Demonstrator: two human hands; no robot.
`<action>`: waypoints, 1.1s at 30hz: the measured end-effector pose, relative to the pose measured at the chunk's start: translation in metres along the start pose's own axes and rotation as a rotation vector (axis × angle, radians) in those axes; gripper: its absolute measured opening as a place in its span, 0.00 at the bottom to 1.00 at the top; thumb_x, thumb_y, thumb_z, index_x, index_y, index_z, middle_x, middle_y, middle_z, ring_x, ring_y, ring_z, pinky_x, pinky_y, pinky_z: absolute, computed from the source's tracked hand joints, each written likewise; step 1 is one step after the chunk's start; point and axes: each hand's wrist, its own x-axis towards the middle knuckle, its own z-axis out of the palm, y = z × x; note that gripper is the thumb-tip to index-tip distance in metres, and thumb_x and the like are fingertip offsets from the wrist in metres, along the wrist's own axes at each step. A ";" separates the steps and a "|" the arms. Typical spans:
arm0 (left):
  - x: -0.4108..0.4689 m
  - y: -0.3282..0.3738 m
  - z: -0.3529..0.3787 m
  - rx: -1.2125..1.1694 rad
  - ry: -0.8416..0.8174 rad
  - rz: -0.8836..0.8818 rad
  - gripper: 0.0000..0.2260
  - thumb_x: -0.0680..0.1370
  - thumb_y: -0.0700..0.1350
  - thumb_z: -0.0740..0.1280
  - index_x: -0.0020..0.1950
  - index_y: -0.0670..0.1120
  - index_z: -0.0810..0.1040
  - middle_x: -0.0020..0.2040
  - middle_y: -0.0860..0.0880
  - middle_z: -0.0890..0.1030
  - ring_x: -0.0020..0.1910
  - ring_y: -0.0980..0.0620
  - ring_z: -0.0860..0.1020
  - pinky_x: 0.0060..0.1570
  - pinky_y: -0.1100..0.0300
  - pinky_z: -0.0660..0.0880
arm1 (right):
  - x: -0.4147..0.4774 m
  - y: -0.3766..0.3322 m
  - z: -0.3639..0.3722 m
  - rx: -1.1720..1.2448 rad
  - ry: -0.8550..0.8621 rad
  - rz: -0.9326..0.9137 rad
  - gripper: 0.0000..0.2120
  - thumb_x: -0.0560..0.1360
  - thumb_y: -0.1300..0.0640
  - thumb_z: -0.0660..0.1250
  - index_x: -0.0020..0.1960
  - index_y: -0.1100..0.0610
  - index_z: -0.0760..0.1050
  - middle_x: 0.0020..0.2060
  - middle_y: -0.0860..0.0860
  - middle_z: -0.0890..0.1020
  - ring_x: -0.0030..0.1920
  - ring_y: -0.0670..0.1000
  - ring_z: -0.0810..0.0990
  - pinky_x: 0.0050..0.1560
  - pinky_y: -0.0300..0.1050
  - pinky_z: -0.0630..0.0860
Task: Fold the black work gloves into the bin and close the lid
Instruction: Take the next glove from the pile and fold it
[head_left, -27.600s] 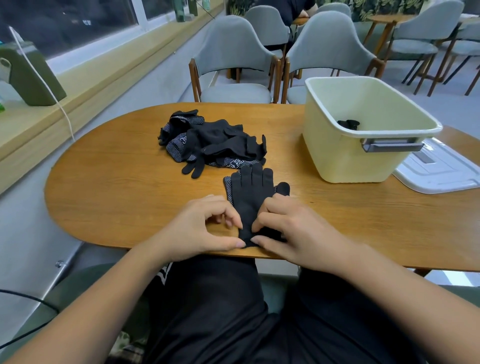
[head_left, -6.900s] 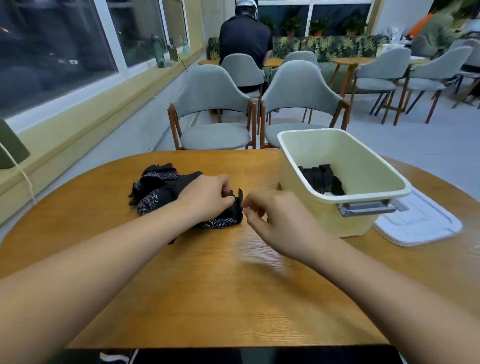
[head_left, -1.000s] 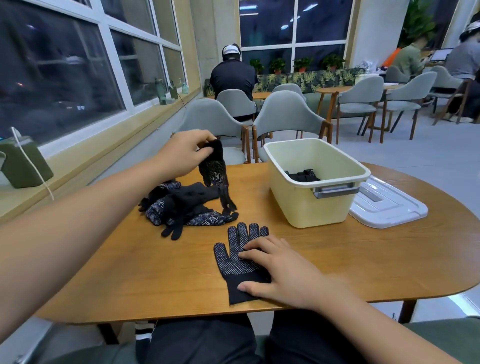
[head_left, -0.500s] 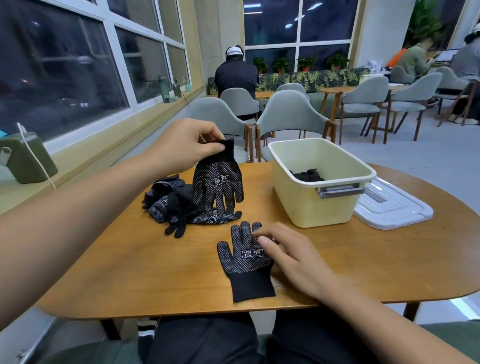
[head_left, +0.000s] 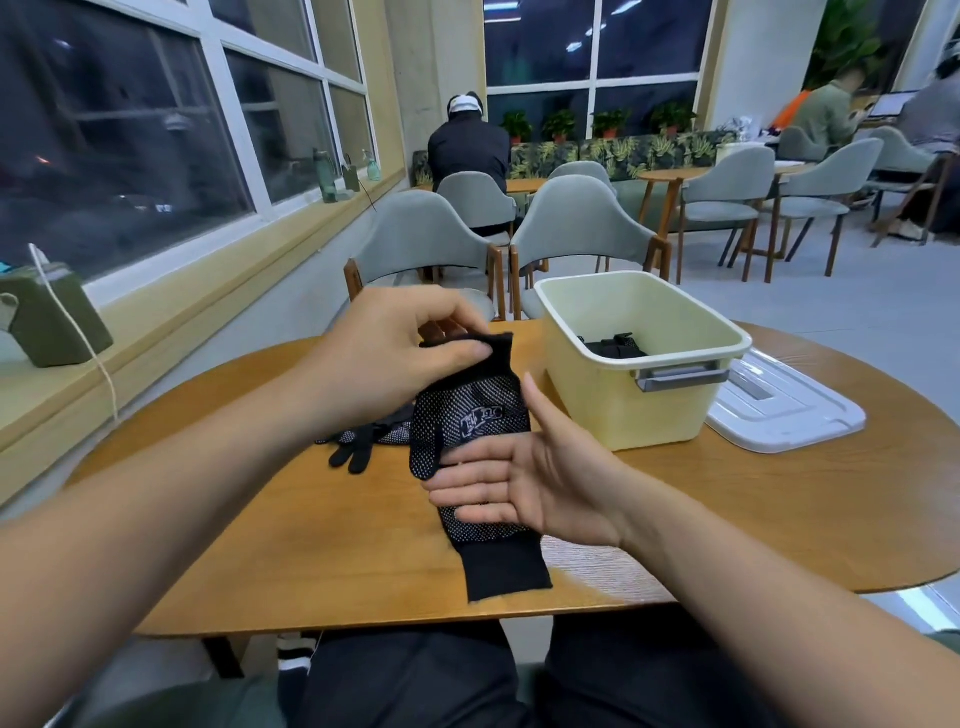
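1. A pile of loose gloves (head_left: 353, 452) lies on the table (head_left: 234, 545), partly hidden behind the left forearm. More folding is judged to remain.
2. The cuff of a dotted glove (head_left: 478, 415) is pinched by the left hand (head_left: 395, 353), and the glove is held hanging with its fingers down.
3. A second glove (head_left: 506, 566) lies flat beneath it, with its cuff close to the table's near edge.
4. The right hand (head_left: 540, 483) is held open with straight fingers, laid against the hanging glove's lower end, above the flat one.
5. The hanging glove is best lowered so that cuff meets cuff, then smoothed flat before any fold is made. The pair should be kept back from the near edge.
6. To the right, the bin (head_left: 623, 415) stands uncovered, with folded gloves (head_left: 615, 347) already inside. Bare wood is left between pair and bin, so a short carry is allowed, though the rim must be cleared.
7. The lid (head_left: 789, 415) lies flat just beside the bin, towards the table's right edge.
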 end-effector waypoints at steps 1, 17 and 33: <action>-0.004 0.002 0.003 -0.020 -0.018 -0.006 0.04 0.80 0.48 0.77 0.53 0.55 0.87 0.48 0.59 0.87 0.50 0.59 0.84 0.49 0.66 0.78 | 0.004 -0.002 -0.003 0.034 0.004 0.003 0.54 0.79 0.21 0.46 0.77 0.68 0.70 0.72 0.68 0.78 0.75 0.65 0.77 0.79 0.60 0.70; -0.058 -0.022 0.068 -0.010 -0.236 0.016 0.09 0.78 0.47 0.78 0.58 0.57 0.88 0.47 0.58 0.85 0.46 0.53 0.82 0.50 0.56 0.80 | 0.031 -0.017 -0.040 0.295 0.154 -0.002 0.46 0.78 0.24 0.63 0.72 0.65 0.78 0.74 0.63 0.77 0.74 0.63 0.78 0.76 0.59 0.74; -0.089 -0.027 0.108 -0.086 -0.423 -0.128 0.17 0.75 0.51 0.81 0.63 0.58 0.86 0.52 0.60 0.85 0.43 0.56 0.82 0.47 0.68 0.75 | 0.041 -0.005 -0.050 -0.047 0.443 -0.063 0.45 0.77 0.21 0.60 0.79 0.55 0.72 0.70 0.55 0.81 0.70 0.54 0.80 0.78 0.57 0.70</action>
